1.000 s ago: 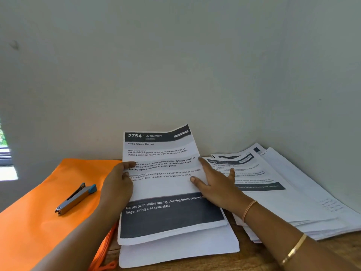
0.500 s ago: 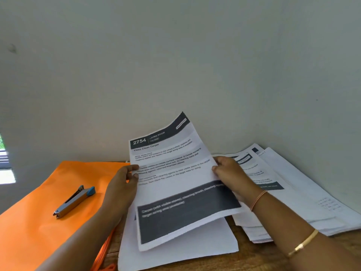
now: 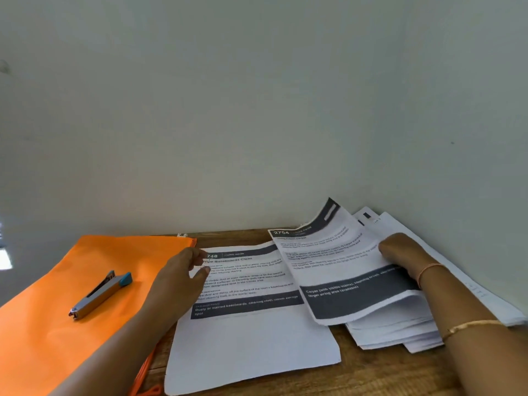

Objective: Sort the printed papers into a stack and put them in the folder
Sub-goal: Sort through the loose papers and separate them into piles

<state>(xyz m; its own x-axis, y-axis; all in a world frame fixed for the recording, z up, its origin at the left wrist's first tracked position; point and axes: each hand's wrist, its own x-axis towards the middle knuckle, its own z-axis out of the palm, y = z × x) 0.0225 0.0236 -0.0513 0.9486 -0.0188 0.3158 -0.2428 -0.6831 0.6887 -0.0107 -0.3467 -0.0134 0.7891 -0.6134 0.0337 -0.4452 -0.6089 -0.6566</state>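
A printed sheet headed 2754 (image 3: 340, 270) lies tilted over the right pile of papers (image 3: 400, 330), with my right hand (image 3: 400, 254) gripping its right edge. A second printed sheet, headed with a number ending 748 (image 3: 251, 318), lies flat on the wooden table in the middle. My left hand (image 3: 183, 278) hovers with relaxed fingers at that sheet's upper left corner, holding nothing. The orange folder (image 3: 51, 324) lies flat at the left.
A grey stapler with a blue end (image 3: 100, 294) rests on the folder. The pale wall stands close behind the table, and a second wall closes the right side behind the paper pile. Bare wooden table (image 3: 371, 372) shows in front.
The 2754 sheet went from the middle stack, held by both hands, over to the right pile. My left hand let go of it. The sheet beneath is now uncovered.
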